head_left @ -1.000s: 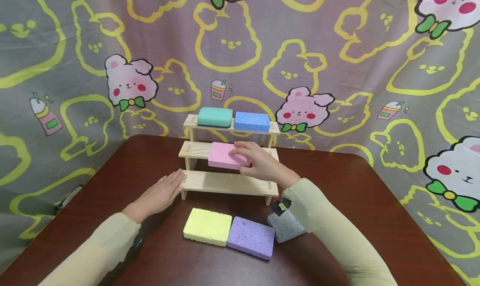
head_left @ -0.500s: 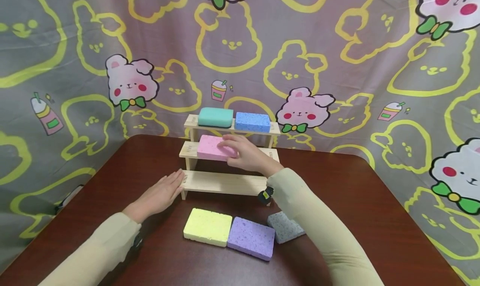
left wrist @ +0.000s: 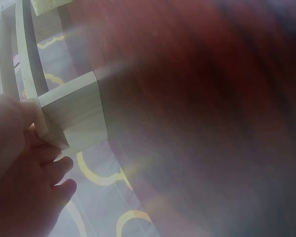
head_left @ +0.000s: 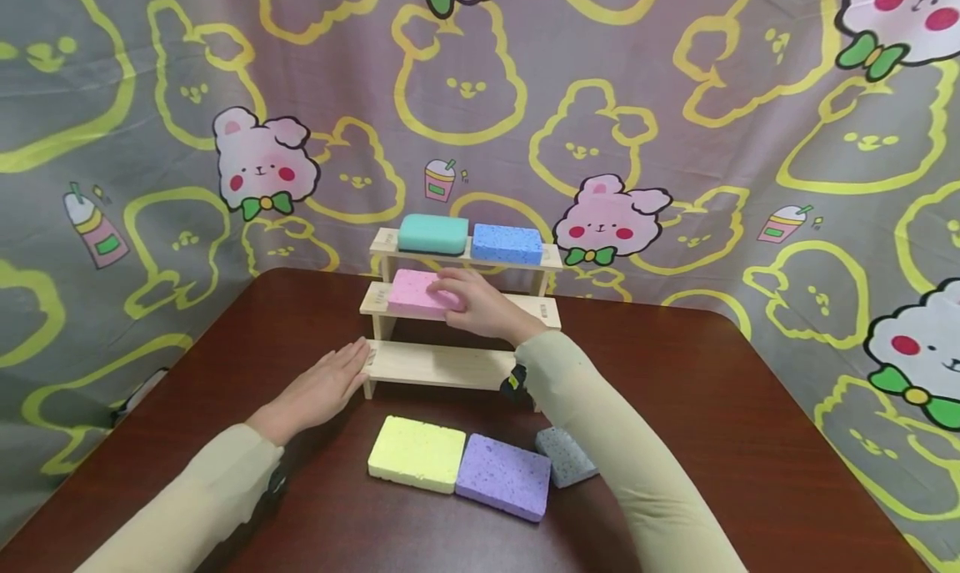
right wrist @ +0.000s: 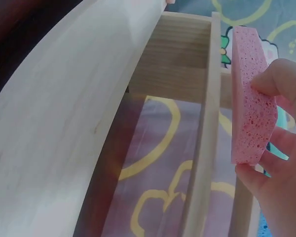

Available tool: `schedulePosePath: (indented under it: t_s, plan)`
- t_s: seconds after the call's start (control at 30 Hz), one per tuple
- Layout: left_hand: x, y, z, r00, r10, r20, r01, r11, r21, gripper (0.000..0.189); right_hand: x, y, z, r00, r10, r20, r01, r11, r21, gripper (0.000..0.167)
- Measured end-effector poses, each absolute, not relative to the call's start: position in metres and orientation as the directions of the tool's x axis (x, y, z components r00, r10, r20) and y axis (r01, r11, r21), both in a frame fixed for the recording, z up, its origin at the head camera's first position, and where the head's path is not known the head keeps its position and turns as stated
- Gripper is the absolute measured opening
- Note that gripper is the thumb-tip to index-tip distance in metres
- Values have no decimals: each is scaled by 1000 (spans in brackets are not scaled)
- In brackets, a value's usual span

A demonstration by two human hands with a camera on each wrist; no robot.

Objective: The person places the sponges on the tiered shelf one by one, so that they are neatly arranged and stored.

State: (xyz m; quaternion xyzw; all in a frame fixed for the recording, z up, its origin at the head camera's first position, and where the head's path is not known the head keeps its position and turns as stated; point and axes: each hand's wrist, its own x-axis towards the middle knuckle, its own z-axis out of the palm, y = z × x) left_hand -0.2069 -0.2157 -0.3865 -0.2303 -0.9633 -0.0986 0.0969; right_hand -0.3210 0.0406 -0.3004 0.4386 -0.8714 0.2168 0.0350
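Note:
My right hand (head_left: 483,304) grips a pink sponge (head_left: 411,291) by its right side, thumb in front and fingers over the top. The sponge sits at the left part of the middle shelf of a pale wooden three-step rack (head_left: 442,364). In the right wrist view the sponge (right wrist: 249,103) is pinched between thumb and fingers. My left hand (head_left: 311,394) holds the left end of the rack's lowest shelf; in the left wrist view, thumb and fingers lie on either side of the board's corner (left wrist: 54,131).
On the top shelf stand a teal sponge (head_left: 432,234) and a blue sponge (head_left: 507,243). Before the rack, on the dark brown table (head_left: 337,515), lie a yellow sponge (head_left: 417,454), a purple sponge (head_left: 502,477) and a grey sponge (head_left: 564,456), partly hidden by the right sleeve. A patterned curtain (head_left: 465,81) hangs behind.
My right hand has carried the pink sponge leftward along the middle shelf and a little back, to near its left end. The left hand stays on the lowest shelf's end.

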Motion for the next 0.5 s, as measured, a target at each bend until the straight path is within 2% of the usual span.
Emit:
schedulePosePath:
  t_s: [0.5]
  plan:
    - [-207,-215,-386,-880,417,228,455,879,146,46,-335,34,-311,-652,-731,202,-729,532,-430,39]
